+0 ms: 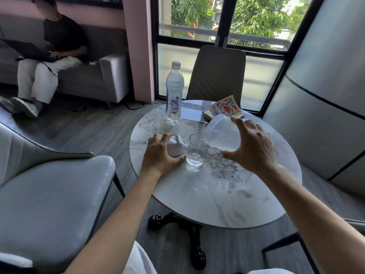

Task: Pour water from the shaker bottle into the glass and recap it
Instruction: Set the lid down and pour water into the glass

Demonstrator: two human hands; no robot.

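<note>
Tilting clear uncapped shaker bottle

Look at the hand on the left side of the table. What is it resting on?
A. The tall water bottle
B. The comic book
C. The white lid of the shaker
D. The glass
C, because the left hand lies over the white lid on the table, just beside the glass, while the right hand tips the shaker bottle over that glass.
</note>
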